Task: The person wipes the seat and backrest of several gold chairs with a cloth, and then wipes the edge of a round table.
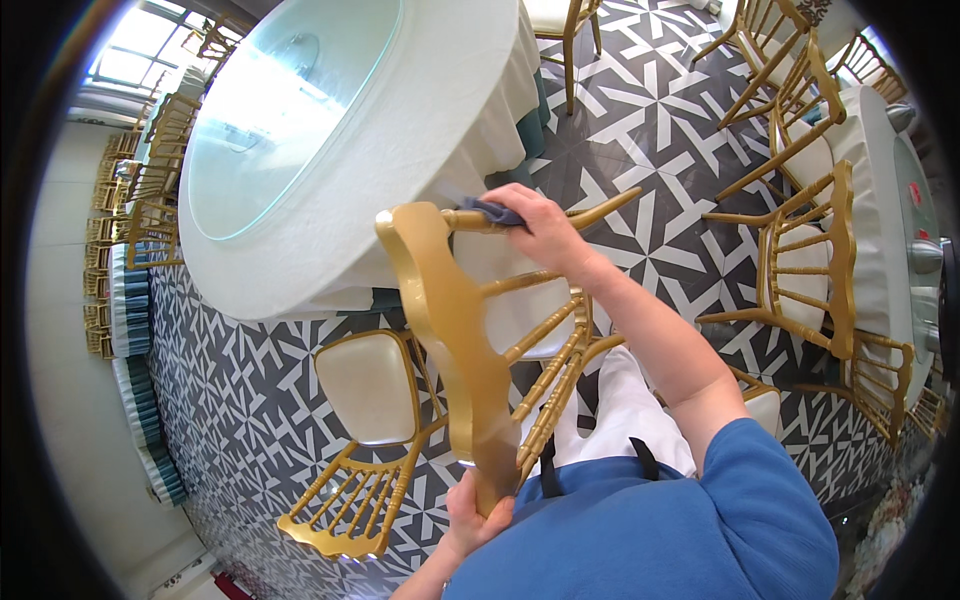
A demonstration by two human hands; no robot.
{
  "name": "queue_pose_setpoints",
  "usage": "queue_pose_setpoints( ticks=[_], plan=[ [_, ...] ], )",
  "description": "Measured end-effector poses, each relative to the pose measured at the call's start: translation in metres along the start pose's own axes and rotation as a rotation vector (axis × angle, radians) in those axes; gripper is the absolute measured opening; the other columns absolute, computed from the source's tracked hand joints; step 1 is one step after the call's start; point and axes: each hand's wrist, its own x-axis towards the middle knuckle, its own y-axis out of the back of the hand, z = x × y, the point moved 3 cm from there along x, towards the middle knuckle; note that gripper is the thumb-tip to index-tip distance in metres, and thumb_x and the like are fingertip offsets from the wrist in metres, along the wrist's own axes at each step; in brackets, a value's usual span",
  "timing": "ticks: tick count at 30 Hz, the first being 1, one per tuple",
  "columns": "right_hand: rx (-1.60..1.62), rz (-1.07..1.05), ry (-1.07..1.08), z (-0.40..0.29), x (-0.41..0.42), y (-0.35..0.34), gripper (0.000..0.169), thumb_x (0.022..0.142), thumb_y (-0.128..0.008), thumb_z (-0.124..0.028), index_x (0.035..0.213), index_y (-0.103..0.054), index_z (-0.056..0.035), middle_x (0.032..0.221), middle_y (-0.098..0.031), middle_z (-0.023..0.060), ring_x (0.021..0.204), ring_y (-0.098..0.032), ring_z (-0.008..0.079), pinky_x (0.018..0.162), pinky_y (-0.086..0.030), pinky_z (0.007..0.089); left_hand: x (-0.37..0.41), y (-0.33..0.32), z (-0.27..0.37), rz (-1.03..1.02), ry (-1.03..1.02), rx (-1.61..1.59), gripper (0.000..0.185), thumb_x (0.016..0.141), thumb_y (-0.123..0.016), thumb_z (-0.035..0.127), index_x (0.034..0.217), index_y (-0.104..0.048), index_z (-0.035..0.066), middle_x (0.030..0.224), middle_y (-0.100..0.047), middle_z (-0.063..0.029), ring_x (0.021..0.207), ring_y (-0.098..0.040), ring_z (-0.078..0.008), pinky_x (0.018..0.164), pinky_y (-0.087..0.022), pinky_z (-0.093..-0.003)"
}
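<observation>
Right in front of me stands a gold chair with a wavy top rail (450,322), turned spindles and a pale padded seat (525,319). My left hand (476,510) grips the near end of that top rail, thumb over the edge. At the far end, my right hand (536,225) presses a dark blue-grey cloth (493,211) around the far back post. The cloth is partly hidden under my fingers. The lower legs of this chair are mostly hidden behind its back and my arm.
A round table (330,247) with a white cloth and a glass turntable (277,150) stands beyond the chair. Another gold chair (367,386) is at the left. More gold chairs (806,270) surround a set table (874,165) at the right. The floor (652,97) is patterned tile.
</observation>
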Motion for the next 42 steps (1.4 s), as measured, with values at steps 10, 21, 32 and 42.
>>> queue_pose_setpoints(
  ticks=[10,21,32,42],
  plan=[
    [-0.197,-0.065,-0.182,0.041,-0.051,0.067,0.056,0.069,-0.064,0.007,0.123,-0.060,-0.0047,0.113,-0.061,0.0140,0.110,-0.061,0.0318,0.097,-0.048,0.0371,0.018,-0.015,0.036,-0.155,-0.162,0.160,0.070,0.076,-0.077,0.013,0.138,-0.050,-0.006,0.094,-0.069,-0.0206,0.079,-0.071,-0.0327,0.072,-0.057,-0.0358],
    [0.103,-0.066,-0.344,0.090,-0.143,0.178,0.036,0.076,-0.076,-0.003,0.109,-0.063,-0.0021,0.095,-0.062,0.0058,0.086,-0.061,0.0140,0.078,-0.052,0.0297,0.022,-0.075,0.080,-0.179,-0.327,0.428,0.061,0.075,-0.077,0.015,0.132,-0.058,0.006,0.104,-0.072,-0.0114,0.081,-0.071,-0.0300,0.069,-0.057,-0.0360],
    [-0.118,-0.034,-0.366,0.114,-0.277,0.243,0.045,0.069,-0.078,-0.006,0.110,-0.058,-0.0057,0.096,-0.054,0.0030,0.089,-0.055,0.0149,0.079,-0.050,0.0316,-0.055,-0.162,0.074,0.489,-0.485,0.835,0.055,0.066,-0.087,0.039,0.107,-0.069,0.007,0.089,-0.069,-0.0042,0.073,-0.067,-0.0216,0.062,-0.050,-0.0324],
    [0.125,0.208,-0.541,0.093,-0.350,0.209,0.038,0.077,-0.075,-0.006,0.111,-0.058,-0.0055,0.094,-0.058,0.0009,0.086,-0.058,0.0129,0.076,-0.050,0.0305,-0.028,-0.094,0.059,0.348,-0.703,0.838,0.047,0.057,-0.087,0.048,0.073,-0.060,0.012,0.066,-0.059,0.0006,0.056,-0.059,-0.0178,0.054,-0.046,-0.0305]
  ],
)
